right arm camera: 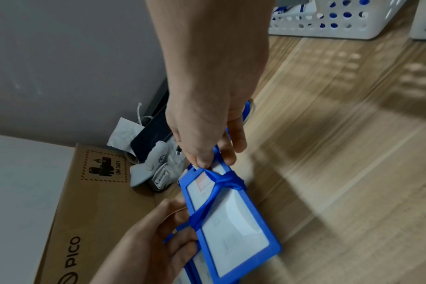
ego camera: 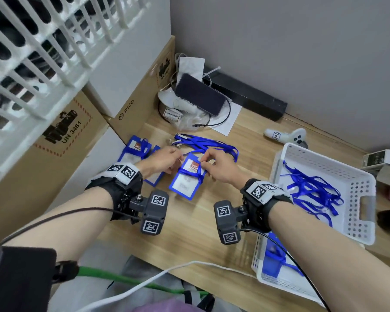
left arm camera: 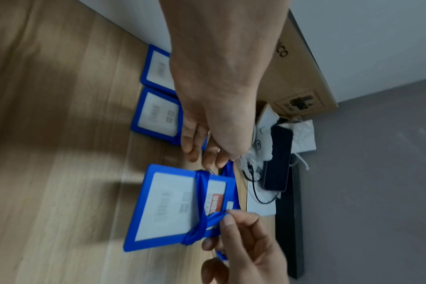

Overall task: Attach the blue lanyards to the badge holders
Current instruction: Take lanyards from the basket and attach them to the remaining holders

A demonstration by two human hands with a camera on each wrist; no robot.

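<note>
R hand (ego camera: 221, 167) pinches lanyard (left arm camera: 202, 222) wrapped round holder (ego camera: 185, 179); L hand (ego camera: 162, 162) fingers curled at its top edge, grip unclear. Hard tug w/o bracing: holder slides on worktop (ego camera: 189, 224), wrap prob slips off.

— What is lying in front of you?

— A badge holder (ego camera: 182, 181) is lying on the worktop (ego camera: 196, 226) between my left hand (ego camera: 164, 162) and my right hand (ego camera: 221, 167), with a lanyard (ego camera: 195, 173) wrapping around it.

— And around that?

— More holders (ego camera: 134, 149) are sitting to its left by the cardboard box (ego camera: 131, 109). Loose lanyards (ego camera: 209, 145) are lying behind it. A basket (ego camera: 356, 192) is standing to my right, holding more lanyards (ego camera: 311, 190).
</note>
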